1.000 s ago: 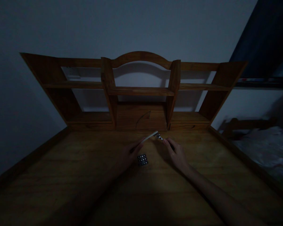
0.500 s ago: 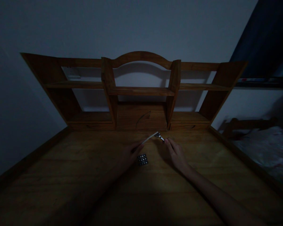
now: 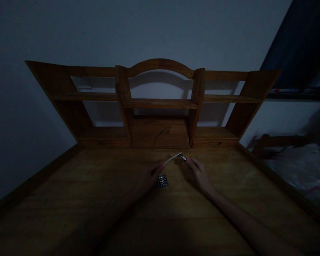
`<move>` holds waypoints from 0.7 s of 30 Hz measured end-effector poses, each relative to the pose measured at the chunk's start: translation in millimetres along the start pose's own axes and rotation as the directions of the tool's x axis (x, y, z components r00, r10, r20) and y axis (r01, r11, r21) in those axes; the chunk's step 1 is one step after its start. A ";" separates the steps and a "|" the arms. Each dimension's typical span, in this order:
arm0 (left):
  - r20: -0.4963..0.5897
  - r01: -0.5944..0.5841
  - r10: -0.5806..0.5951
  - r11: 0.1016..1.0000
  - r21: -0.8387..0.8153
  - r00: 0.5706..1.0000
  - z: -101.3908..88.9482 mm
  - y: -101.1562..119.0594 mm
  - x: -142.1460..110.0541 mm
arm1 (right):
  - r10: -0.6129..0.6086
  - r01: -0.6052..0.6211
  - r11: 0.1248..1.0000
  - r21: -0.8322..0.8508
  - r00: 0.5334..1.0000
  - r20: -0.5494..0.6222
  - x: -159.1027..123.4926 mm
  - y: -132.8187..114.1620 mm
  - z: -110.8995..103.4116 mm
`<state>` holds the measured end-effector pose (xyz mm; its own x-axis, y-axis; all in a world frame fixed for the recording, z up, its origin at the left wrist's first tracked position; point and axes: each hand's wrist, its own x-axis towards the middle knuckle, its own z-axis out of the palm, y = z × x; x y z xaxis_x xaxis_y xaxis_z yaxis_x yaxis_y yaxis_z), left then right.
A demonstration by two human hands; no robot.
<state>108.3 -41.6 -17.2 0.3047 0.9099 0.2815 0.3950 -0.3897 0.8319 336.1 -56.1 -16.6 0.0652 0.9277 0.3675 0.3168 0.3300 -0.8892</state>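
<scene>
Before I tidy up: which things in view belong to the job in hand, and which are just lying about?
In the job:
pale stick, in the left hand
small metallic tool, in the right hand

Seemingly lying about:
dark block on the desk
pale crumpled material, far right

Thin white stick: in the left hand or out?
In: the left hand grips the thin white stick by its near end; its far end protrudes toward the right hand.
</scene>
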 end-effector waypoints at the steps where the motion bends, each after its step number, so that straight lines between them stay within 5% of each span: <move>1: -0.019 0.009 -0.009 1.000 0.017 1.000 0.4 -0.7 0.5 | 0.057 -0.058 0.995 0.081 0.998 0.017 1.4 2.5 0.9; 6: -0.120 0.045 -0.047 0.999 -0.020 0.992 -1.0 -4.9 4.8 | 0.266 -0.325 0.861 0.392 0.943 0.198 5.6 8.2 2.8; 10: -0.186 0.035 -0.046 0.997 -0.063 0.982 -2.3 2.1 3.0 | 0.266 -0.345 0.825 0.449 0.936 0.230 4.7 2.6 1.3; 15: -0.079 -0.056 0.050 0.995 -0.082 0.996 0.2 11.9 -0.6 | 0.265 -0.351 0.814 0.464 0.934 0.242 3.4 -0.4 3.0; 21: -0.149 0.031 -0.043 0.996 -0.081 0.988 0.5 -1.2 4.3 | 0.252 -0.328 0.826 0.458 0.942 0.220 4.8 4.7 5.0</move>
<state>109.6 -37.3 -17.2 0.1553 0.9369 0.3132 0.3327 -0.3481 0.8764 333.2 -49.3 -20.3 -0.0671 0.9958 0.0623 -0.1928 0.0484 -0.9801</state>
